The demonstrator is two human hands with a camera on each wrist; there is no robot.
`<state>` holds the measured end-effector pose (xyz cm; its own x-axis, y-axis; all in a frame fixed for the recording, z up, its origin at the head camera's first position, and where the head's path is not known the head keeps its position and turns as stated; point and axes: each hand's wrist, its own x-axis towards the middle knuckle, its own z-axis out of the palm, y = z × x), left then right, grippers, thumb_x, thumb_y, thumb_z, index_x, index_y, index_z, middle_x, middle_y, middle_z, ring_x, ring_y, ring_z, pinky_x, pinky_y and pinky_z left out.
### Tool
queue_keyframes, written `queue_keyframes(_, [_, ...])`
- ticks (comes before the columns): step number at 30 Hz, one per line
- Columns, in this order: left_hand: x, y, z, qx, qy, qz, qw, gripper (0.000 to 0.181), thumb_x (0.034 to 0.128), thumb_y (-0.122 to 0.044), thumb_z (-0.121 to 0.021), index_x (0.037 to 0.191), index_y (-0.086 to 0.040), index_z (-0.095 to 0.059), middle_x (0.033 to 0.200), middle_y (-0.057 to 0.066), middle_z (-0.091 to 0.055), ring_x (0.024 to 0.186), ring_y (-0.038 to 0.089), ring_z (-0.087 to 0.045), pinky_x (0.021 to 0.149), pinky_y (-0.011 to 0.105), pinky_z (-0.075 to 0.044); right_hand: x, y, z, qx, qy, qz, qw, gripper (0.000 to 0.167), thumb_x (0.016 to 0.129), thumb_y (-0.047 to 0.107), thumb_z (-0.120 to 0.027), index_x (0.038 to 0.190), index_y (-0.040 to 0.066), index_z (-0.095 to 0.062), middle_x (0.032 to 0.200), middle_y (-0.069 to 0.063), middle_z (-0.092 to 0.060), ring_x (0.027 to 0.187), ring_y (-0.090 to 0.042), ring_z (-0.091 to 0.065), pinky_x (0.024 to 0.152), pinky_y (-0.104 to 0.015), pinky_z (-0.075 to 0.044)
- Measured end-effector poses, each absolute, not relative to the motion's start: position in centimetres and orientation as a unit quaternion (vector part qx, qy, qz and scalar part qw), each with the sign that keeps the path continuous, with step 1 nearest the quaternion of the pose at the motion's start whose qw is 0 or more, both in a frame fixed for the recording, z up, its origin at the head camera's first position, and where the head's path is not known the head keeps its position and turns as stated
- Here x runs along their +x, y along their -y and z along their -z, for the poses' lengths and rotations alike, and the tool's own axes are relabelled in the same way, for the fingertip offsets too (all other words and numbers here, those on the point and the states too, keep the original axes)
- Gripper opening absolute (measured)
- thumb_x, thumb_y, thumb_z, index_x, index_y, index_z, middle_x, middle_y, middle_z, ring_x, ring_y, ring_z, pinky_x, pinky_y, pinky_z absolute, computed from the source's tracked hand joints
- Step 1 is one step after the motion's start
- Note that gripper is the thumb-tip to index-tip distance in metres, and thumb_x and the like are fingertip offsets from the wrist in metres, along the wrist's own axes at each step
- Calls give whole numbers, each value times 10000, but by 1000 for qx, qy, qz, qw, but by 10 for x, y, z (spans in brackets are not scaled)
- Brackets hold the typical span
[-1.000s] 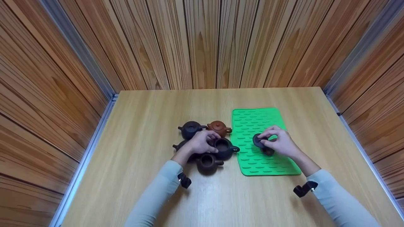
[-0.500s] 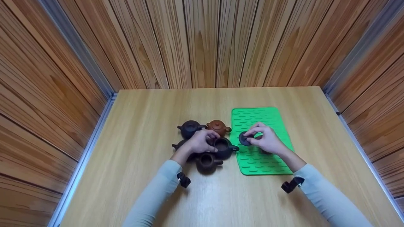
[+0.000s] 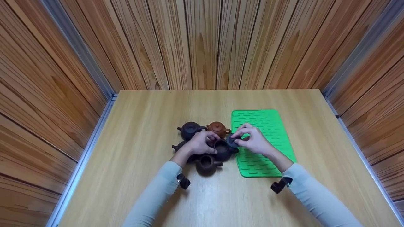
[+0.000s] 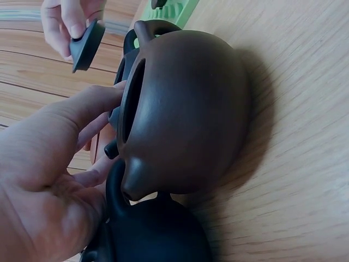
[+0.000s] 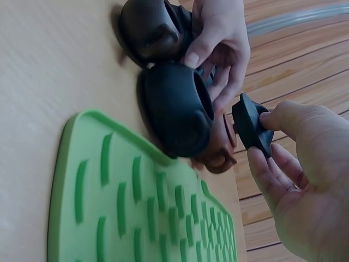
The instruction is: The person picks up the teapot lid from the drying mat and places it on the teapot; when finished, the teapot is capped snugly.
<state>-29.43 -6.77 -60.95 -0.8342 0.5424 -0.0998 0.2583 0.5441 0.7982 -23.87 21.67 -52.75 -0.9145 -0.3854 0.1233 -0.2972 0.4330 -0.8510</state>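
Observation:
My left hand (image 3: 202, 143) grips the spout side of a lidless black teapot (image 3: 223, 150), its thumb at the rim in the right wrist view. My right hand (image 3: 254, 140) pinches a black teapot lid (image 5: 252, 123) by its knob. The lid (image 3: 233, 140) is tilted on edge, close to the open mouth of the black teapot (image 5: 174, 109). A lidless dark brown teapot (image 3: 206, 165) stands just in front and fills much of the left wrist view. Part of the gripped teapot is hidden by my left fingers.
A lidded black teapot (image 3: 190, 130) and a reddish-brown teapot (image 3: 217, 128) stand behind. Another black teapot (image 3: 180, 145) is partly under my left hand. The ribbed green mat (image 3: 262, 164) lies to the right, with a small dark thing (image 4: 158, 3) on it.
My right hand has carried the black lid leftward from above the green mat to the black teapot. My left hand stays on that teapot.

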Motion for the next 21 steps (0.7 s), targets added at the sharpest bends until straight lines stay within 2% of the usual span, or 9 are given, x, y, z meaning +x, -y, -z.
queue_keyframes(4, [-292, 68, 607, 240, -870, -400, 160, 542, 809, -210, -1022, 1298, -244, -790, 1271, 35, -799, 1204, 221, -772, 1100, 366, -586, -238, -207, 526, -206, -846, 489, 48, 181, 956, -30, -824, 1099, 65, -882, 1205, -178, -693, 1127, -170, -616, 848, -215, -628])
queue_keyframes(11, [-297, 68, 615, 230, -873, -395, 169, 573, 822, -254, -1014, 1341, -240, -770, 1337, 73, -797, 1281, 263, -768, 1166, 420, -567, -239, -192, 525, -211, -838, 499, 60, 183, 957, -25, -825, 1104, 68, -882, 1200, -167, -679, 1122, -152, -610, 855, -244, -638])
queue_keyframes(19, [-280, 67, 585, 239, -874, -393, 161, 597, 819, -226, -1003, 1351, -129, -749, 1321, 106, -814, 1266, 262, -790, 1144, 367, -579, -239, -183, 531, -218, -830, 511, 53, 179, 940, -31, -829, 1100, 36, -875, 1210, -215, -692, 1118, -156, -614, 828, -202, -620])
queue_keyframes(21, [-287, 68, 595, 238, -868, -401, 168, 595, 823, -213, -996, 1359, -134, -750, 1327, 102, -814, 1265, 259, -790, 1141, 367, -578, -239, -181, 534, -217, -828, 514, 55, 178, 942, -31, -825, 1101, 32, -874, 1212, -223, -688, 1119, -164, -609, 819, -185, -611])
